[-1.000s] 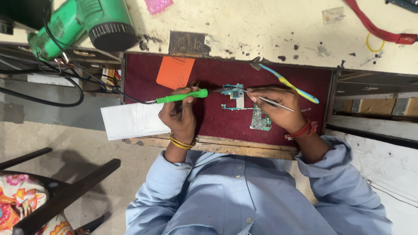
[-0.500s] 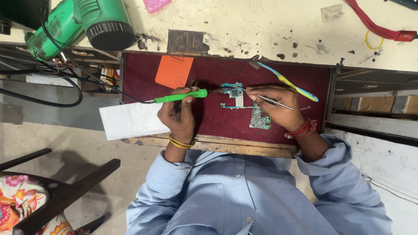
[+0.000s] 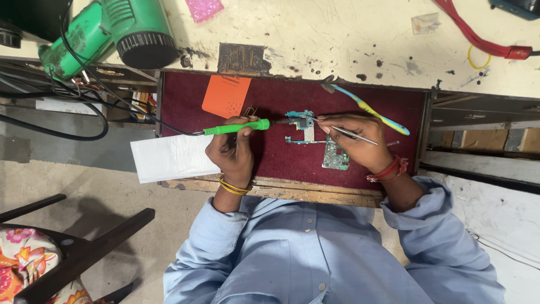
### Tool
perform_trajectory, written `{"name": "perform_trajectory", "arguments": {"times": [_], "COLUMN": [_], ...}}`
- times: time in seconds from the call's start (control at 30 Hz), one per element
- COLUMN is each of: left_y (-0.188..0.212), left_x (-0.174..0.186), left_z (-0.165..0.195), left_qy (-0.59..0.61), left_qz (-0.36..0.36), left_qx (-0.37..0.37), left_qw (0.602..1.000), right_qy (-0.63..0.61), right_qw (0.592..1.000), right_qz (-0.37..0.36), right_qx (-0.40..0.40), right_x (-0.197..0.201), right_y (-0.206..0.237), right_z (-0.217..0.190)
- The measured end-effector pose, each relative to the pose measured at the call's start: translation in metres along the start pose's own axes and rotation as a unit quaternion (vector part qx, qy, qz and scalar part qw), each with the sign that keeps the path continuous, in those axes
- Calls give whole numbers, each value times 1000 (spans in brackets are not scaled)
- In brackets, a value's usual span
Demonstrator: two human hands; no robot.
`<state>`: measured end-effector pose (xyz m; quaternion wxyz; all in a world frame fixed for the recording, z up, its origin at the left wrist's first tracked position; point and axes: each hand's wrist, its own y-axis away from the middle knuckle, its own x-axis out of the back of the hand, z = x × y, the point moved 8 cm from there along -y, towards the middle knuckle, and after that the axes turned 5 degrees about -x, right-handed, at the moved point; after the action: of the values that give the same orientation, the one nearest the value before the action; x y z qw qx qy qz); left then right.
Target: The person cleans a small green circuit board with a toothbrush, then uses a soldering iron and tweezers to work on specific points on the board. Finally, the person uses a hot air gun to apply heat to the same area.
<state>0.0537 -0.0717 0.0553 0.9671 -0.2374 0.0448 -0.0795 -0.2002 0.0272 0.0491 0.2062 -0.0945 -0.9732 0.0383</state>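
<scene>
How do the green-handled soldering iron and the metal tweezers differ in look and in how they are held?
The soldering iron has a thick bright green handle with a black cord trailing off; the tweezers are thin, bare silver metal with no cord. The iron lies nearly level in the left hand; the tweezers slant across the right hand. Both tips point at the circuit board on the maroon mat.

Electronics repair workshop, shown by a scarred, stained workbench (image 3: 337,39) with a green hot-air gun (image 3: 112,31) at its far left corner, a maroon work mat (image 3: 281,163) below its front edge, circuit boards (image 3: 315,138) laid on that mat.
</scene>
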Motion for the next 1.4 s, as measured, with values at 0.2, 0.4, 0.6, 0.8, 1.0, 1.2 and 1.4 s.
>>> {"name": "perform_trajectory", "arguments": {"times": [0.2, 0.4, 0.6, 0.8, 1.0, 1.2, 1.4], "left_y": [-2, -3, -2, -1, -1, -2, -1], "left_x": [1, 1, 2, 2, 1, 1, 1], "left_z": [2, 1, 2, 0, 1, 1, 0], "left_qy": [-13, -17, -6, -6, -5, 4, -4], "left_qz": [0, -1, -2, -2, -1, -2, -3], "left_qx": [-18, -14, -11, -6, -9, -16, -4], "left_qw": [1000, 1000, 1000, 1000, 1000, 1000, 1000], "right_qy": [9, 18, -1, 12, 9, 18, 2], "right_qw": [1000, 1000, 1000, 1000, 1000, 1000, 1000], "right_qz": [1, 7, 1, 6, 4, 3, -4], "right_qx": [4, -4, -1, 8, 16, 17, 0], "right_x": [0, 1, 0, 1, 1, 1, 0], "right_y": [0, 0, 0, 0, 0, -1, -2], "right_z": [1, 0, -1, -3, -7, -8, -6]}}
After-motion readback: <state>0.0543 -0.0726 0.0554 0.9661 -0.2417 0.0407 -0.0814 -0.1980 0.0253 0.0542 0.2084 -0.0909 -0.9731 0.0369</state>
